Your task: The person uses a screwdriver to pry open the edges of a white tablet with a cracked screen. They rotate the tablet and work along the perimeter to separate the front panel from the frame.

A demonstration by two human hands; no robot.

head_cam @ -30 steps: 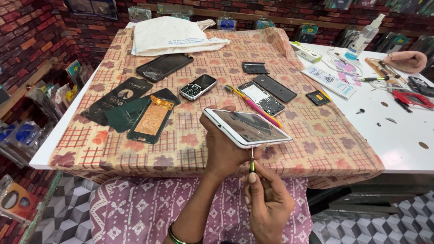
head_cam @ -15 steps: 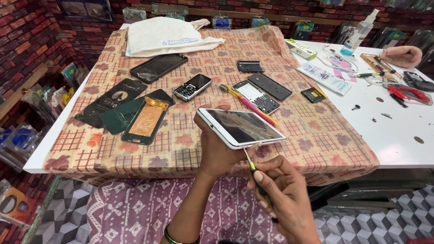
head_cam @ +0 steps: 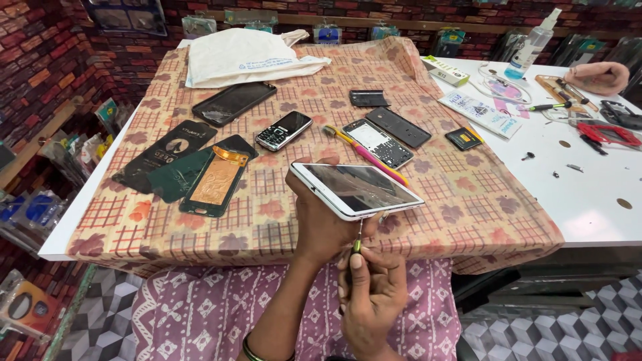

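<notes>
My left hand [head_cam: 319,220] holds a white smartphone [head_cam: 354,189] flat, screen up, just above the near edge of the patterned tablecloth [head_cam: 267,227]. My right hand [head_cam: 371,294] sits below it over my lap and grips a small screwdriver [head_cam: 358,239]. The screwdriver's tip points up into the phone's bottom edge. A bangle shows on my left wrist.
On the cloth lie an opened phone with an orange inner plate [head_cam: 214,180], dark back covers [head_cam: 164,154], a keypad phone [head_cam: 284,130], a black phone [head_cam: 234,102], a phone frame [head_cam: 378,142], a toothbrush [head_cam: 364,154] and a white bag [head_cam: 244,53]. Another person's hand [head_cam: 598,75] rests among tools on the white table.
The white phone has tilted and shifted slightly right, then settled. My right hand has come back under it, with the screwdriver upright against the phone's bottom edge.
</notes>
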